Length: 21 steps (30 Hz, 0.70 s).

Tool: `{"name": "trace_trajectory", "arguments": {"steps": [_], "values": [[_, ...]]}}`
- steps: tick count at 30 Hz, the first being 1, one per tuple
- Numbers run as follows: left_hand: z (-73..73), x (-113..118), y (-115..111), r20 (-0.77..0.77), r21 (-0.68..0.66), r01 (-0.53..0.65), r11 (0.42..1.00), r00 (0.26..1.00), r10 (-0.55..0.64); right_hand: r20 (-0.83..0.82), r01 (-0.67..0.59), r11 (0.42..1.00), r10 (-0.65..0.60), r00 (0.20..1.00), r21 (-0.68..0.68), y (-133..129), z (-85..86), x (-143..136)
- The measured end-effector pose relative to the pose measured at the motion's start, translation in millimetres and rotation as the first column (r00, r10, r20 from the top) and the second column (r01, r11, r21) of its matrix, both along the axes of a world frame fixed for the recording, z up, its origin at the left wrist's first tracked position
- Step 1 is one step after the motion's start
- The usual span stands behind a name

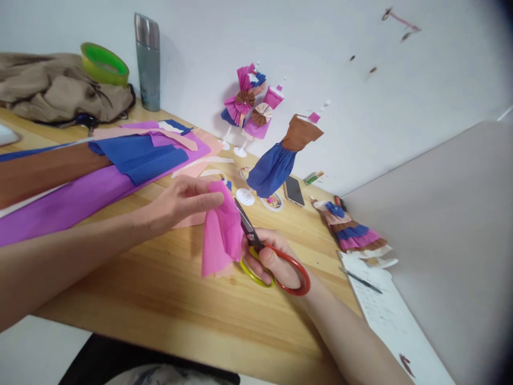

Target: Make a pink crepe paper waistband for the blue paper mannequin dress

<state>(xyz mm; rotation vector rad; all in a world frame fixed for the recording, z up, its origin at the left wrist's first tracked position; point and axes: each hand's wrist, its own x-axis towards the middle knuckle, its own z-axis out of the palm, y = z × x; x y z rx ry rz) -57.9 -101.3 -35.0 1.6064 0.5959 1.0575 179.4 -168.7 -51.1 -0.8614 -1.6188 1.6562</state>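
My left hand (186, 200) pinches the top of a pink piece of crepe paper (220, 235), which hangs down above the wooden table. In my right hand (276, 256) is a pair of scissors (252, 235) with one red and one yellow handle loop. Their dark blades point up and left, right beside the paper's edge; whether they touch it I cannot tell. Behind my hands stands a small white dress form wearing a brown and blue paper dress (276, 166).
Crepe paper sheets (80, 192) in several colours lie at the left. Two more dressed forms (252, 104), a tumbler (148, 64) and a green tape roll (105, 64) stand at the back. A phone (294, 191), another paper dress (356, 230) and a pen (363, 280) on paper lie right.
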Motion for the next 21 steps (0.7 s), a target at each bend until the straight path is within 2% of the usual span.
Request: {"name": "trace_trajectory", "arguments": {"steps": [6, 10, 15, 21], "values": [[3.4, -0.4, 1.0, 0.042, -0.010, -0.084, 0.996, 0.996, 0.085, 0.016, -0.010, 1.000, 0.010, 1.000, 0.012, -1.0, -0.1, -0.4], [4.4, 3.0, -2.9, 0.075, -0.065, -0.046, 0.997, 0.996, 0.051, 0.033, -0.013, 1.000, 0.013, 0.999, 0.010, -1.3, -0.2, -0.3], [2.9, 5.7, -2.3, 0.132, -0.048, -0.037, 0.998, 0.990, 0.043, 0.037, -0.024, 1.000, 0.023, 0.999, 0.005, -0.6, -2.3, 0.9], [3.8, 5.1, -0.3, 0.126, -0.027, -0.034, 0.999, 0.991, 0.037, 0.022, -0.022, 1.000, 0.022, 1.000, 0.001, -0.2, -3.5, 1.3]]}}
